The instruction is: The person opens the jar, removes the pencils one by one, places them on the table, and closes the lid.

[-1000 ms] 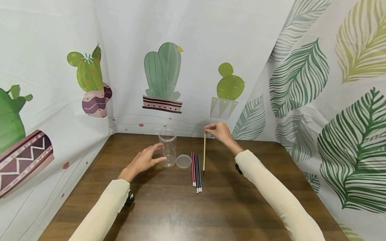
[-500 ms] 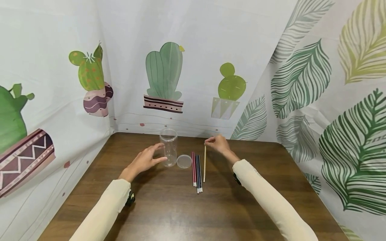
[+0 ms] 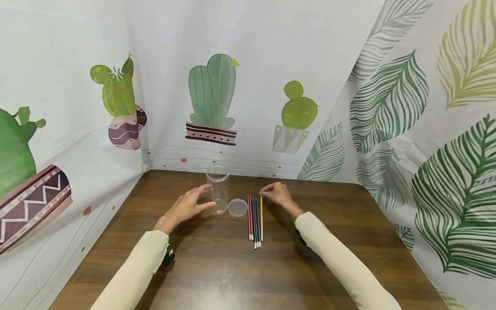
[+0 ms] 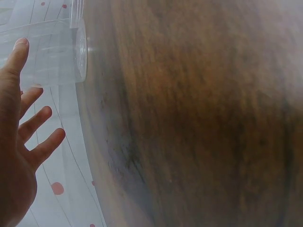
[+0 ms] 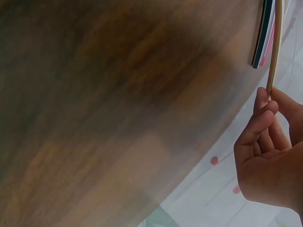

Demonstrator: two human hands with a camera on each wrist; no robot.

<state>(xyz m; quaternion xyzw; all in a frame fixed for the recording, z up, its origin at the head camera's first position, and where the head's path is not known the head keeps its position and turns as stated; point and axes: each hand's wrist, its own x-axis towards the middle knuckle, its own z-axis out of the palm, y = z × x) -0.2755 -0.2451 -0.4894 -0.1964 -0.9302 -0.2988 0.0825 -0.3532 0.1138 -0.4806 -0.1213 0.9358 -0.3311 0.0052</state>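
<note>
My right hand [image 3: 280, 193] pinches the far tip of a yellow pencil [image 3: 261, 219] between thumb and fingertips. The pencil points toward me, right beside the other pencils; in the right wrist view the pinched tip of the yellow pencil [image 5: 274, 56] shows clearly. Dark red pencils [image 3: 250, 217] and dark blue pencils [image 3: 255, 224] lie side by side to its left, eraser ends toward me. My left hand [image 3: 186, 206] is spread loosely at the left side of an upright clear jar [image 3: 220, 191], thumb and fingers apart. A clear round lid [image 3: 237, 207] lies between jar and pencils.
The brown wooden table [image 3: 217, 267] spreads under everything. A white cloth backdrop [image 3: 255, 64] printed with cacti and leaves rises behind its far edge and along both sides.
My right hand has come down and nearer with the yellow pencil, lowering it from a raised slant to alongside the blue pencils. The left hand stays by the jar.
</note>
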